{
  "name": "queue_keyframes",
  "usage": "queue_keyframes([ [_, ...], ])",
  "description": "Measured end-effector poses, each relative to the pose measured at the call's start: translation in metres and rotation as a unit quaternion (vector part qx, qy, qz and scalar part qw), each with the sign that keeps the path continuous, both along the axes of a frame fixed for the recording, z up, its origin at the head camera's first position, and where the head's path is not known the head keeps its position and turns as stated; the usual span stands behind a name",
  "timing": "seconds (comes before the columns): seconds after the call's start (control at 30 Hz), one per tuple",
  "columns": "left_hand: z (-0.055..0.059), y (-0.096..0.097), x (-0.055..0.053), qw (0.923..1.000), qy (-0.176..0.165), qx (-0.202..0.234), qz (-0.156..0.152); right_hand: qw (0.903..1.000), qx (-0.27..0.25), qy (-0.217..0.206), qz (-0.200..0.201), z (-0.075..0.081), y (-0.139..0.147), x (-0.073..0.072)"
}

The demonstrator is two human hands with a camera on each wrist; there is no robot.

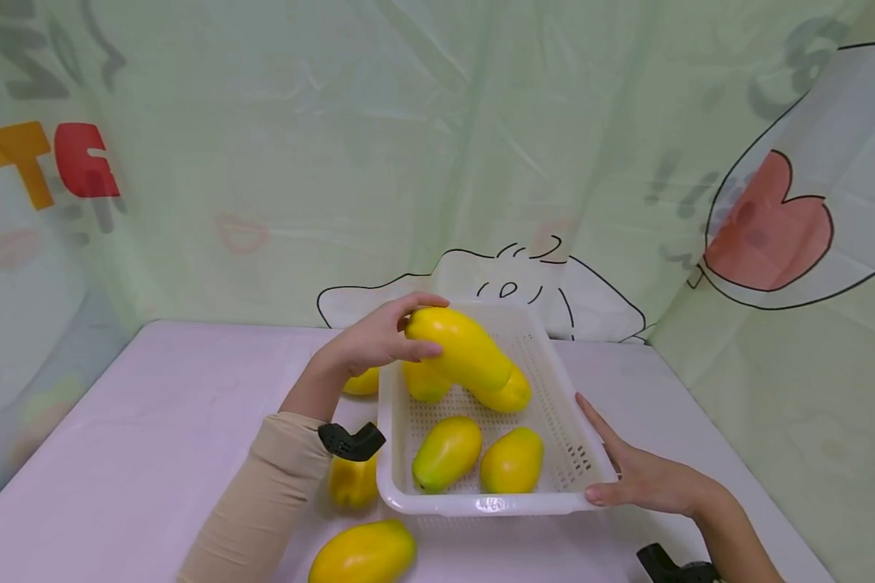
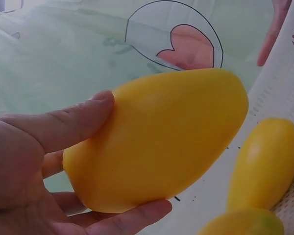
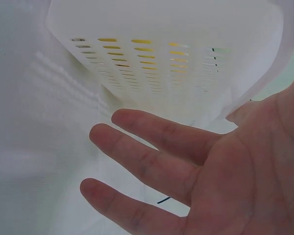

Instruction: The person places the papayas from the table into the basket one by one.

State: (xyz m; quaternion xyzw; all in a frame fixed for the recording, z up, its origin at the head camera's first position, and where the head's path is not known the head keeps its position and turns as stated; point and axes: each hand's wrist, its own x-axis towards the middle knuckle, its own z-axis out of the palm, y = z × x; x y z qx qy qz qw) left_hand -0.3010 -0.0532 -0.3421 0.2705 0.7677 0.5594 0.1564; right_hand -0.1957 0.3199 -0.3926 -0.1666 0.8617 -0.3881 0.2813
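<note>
My left hand (image 1: 382,336) grips a large yellow mango (image 1: 463,348) by one end, fingers and thumb round it, over a white perforated basket (image 1: 496,504). In the left wrist view the held mango (image 2: 161,142) fills the middle, the thumb on top. Beneath it in the basket lie a yellow mango (image 1: 509,393) and another one (image 1: 424,382), both partly hidden. Nearer the front are a greenish-yellow mango (image 1: 447,453) and a rounder one (image 1: 512,461). My right hand (image 1: 649,478) rests its thumb on the basket's front right corner; its other fingers (image 3: 142,161) are straight and spread outside.
Left of the basket, outside it, lie more mangoes: one at the front (image 1: 363,552), one partly behind the left wrist (image 1: 353,483) and one farther back (image 1: 364,382). A pale cloth covers the table (image 1: 153,421). A printed curtain (image 1: 299,162) hangs behind.
</note>
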Motion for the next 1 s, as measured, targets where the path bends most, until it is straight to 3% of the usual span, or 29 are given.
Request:
queue_keyframes([
  [0.4, -0.011, 0.013, 0.0, 0.9983, 0.019, -0.052, 0.016, 0.9998, -0.009, 0.009, 0.016, 0.0, 0.0, -0.002],
  [0.6, -0.015, 0.02, 0.002, 0.9937, 0.039, -0.104, 0.019, 0.9999, -0.005, 0.011, 0.011, -0.001, 0.001, -0.001],
  [1.0, -0.019, 0.028, 0.006, 0.9838, 0.079, -0.159, 0.023, 0.9999, -0.001, 0.01, 0.004, 0.0, 0.0, 0.0],
])
